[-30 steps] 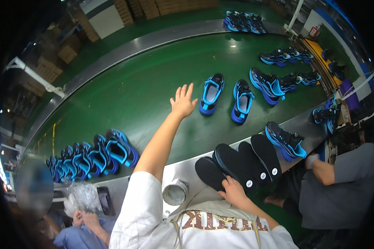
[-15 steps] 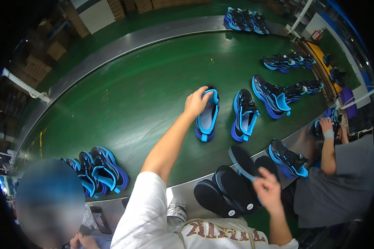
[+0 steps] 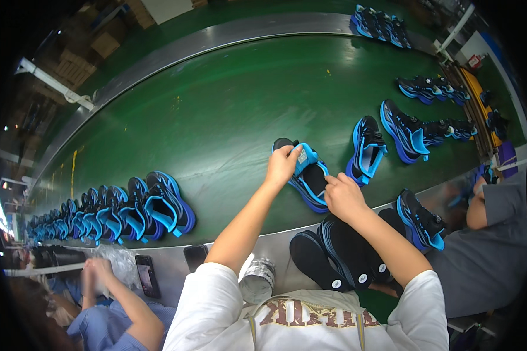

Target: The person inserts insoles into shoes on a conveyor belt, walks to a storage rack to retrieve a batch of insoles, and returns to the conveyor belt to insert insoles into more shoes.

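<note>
A black sneaker [image 3: 308, 190] with bright blue lining and sole lies on the green belt in front of me. My left hand [image 3: 283, 167] pinches its blue tongue and pulls it up at the toe side. At the right edge of the collar, my right hand [image 3: 344, 196] is closed with its fingertips on the rim. A dark insole [image 3: 316, 179] shows inside the shoe opening; the fingers partly cover that side. Just right of it stands a matching sneaker [image 3: 367, 150] with a light grey inside.
Black insoles [image 3: 313, 257] lie stacked on the metal ledge below the belt, beside a clear jar [image 3: 257, 281] and two phones [image 3: 147, 276]. A long row of sneakers [image 3: 137, 213] stands at left, more [image 3: 404, 131] at right. Co-workers sit at both sides, one in grey [image 3: 486, 251].
My right hand has gone from above the stacked insoles to the shoe, whose grey inside is now dark with an insole. The shoe has tilted, and my left hand now lifts its tongue.
</note>
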The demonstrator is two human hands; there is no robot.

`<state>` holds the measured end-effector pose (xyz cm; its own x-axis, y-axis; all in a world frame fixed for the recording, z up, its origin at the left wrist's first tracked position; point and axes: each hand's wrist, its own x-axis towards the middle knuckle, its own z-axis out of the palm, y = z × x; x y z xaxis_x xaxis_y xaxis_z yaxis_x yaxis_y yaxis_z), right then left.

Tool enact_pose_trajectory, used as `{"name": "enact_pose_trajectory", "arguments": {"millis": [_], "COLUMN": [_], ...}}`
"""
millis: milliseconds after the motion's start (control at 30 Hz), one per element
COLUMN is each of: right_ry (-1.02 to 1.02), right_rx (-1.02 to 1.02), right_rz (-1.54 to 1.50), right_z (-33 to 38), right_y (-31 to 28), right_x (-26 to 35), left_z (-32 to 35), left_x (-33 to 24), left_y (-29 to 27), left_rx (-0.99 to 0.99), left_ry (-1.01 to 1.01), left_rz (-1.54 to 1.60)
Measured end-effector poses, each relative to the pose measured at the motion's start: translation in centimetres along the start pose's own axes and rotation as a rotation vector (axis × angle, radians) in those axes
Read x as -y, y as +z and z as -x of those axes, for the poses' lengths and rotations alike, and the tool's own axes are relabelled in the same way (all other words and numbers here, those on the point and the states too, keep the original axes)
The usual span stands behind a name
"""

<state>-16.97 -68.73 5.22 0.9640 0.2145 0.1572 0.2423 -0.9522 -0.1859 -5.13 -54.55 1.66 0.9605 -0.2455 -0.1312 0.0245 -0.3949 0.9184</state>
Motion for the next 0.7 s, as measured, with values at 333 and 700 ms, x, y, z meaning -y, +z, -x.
{"name": "enact_pose_trajectory", "arguments": {"millis": [333, 700], "right_ry": [0.019, -0.110], "right_rx": [-0.006, 0.288], "right_rz": [-0.082, -0.120], "right_z": [-0.6, -1.6], "right_y": [1.1, 2.6], "right_x": [2.4, -0.7], "left_z": [2.9, 2.2], "left_x": [0.9, 2.3], "left_y": [-0.2, -0.9], "left_rx": [-0.126, -0.087], "left_ry": [0.252, 0.166], "left_rz": [-0.142, 0.084]}}
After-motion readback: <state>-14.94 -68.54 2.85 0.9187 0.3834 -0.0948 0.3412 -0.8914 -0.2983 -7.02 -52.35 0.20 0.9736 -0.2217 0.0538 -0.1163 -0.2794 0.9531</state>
